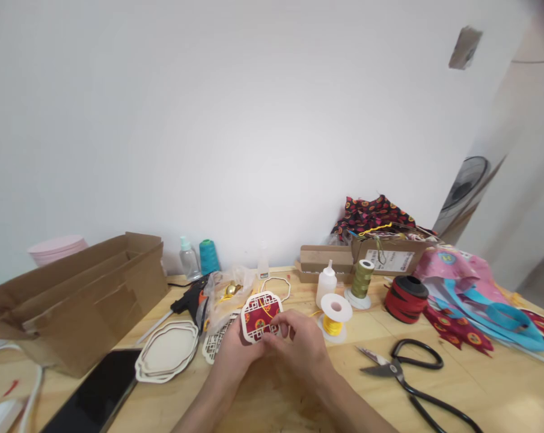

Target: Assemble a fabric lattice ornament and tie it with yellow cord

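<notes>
Above the middle of the table I hold a small white lattice frame [249, 299] with dark red patterned fabric [255, 319] behind its openings. My left hand [235, 349] is closed around its left and lower edge. My right hand [305, 343] is pinched at the frame's right side, where a thin yellow cord [266, 313] crosses the fabric. Whether the fingertips grip the cord, the frame or both is partly hidden. Just right of my right hand stands a white spool of yellow cord [332, 326]. Another lattice piece [211, 347] lies under my left hand.
Black-handled scissors [395, 368] lie at right, blades open. Behind are a glue bottle [326, 284], green thread [362, 279] and a red ribbon roll [404, 300]. To the left are white wooden plates [167, 352], a glue gun [190, 300], a phone [95, 394] and a cardboard box [104, 313].
</notes>
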A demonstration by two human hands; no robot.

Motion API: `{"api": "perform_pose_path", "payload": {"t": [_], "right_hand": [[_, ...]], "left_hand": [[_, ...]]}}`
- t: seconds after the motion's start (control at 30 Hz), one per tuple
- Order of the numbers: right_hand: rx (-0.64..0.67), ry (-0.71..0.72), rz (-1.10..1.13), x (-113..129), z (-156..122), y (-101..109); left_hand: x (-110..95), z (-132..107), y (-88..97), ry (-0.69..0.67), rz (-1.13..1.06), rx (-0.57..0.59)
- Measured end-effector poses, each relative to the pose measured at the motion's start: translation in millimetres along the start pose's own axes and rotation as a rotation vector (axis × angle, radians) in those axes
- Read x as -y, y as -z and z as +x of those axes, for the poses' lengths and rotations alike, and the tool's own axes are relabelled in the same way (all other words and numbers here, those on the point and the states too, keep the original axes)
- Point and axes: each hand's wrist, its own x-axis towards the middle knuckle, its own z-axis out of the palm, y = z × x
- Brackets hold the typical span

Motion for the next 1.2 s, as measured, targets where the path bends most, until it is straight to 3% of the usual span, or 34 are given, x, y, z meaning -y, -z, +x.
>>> {"api": "perform_pose_path", "payload": {"t": [0.13,0.23,0.37,0.57,0.8,0.97,1.2], "right_hand": [[-0.013,0.082,0.060,3,5,2],[-0.017,0.076,0.087,3,11,6],[-0.076,0.102,0.084,10,15,13],[-0.151,0.094,0.243,11,24,12],[-0.350,0.082,0.306,4,28,15],[-0.480,0.076,0.315,8,25,26],[-0.575,0.099,0.321,7,29,44]], "left_hand": [[2,-1,-4.9,-0.033,0.019,0.006],[-1,-3,-5.7,0.020,-0.034,0.072],[-17,-8,-1.9,0.136,-0.086,0.215],[-44,-10,4.0,0.195,-0.084,0.366],[-26,-13,-8.8,0.235,-0.331,0.438],[-10,-17,-22.2,0.187,-0.066,0.351],[-9,-21,-15.0,0.126,0.156,0.376]]}}
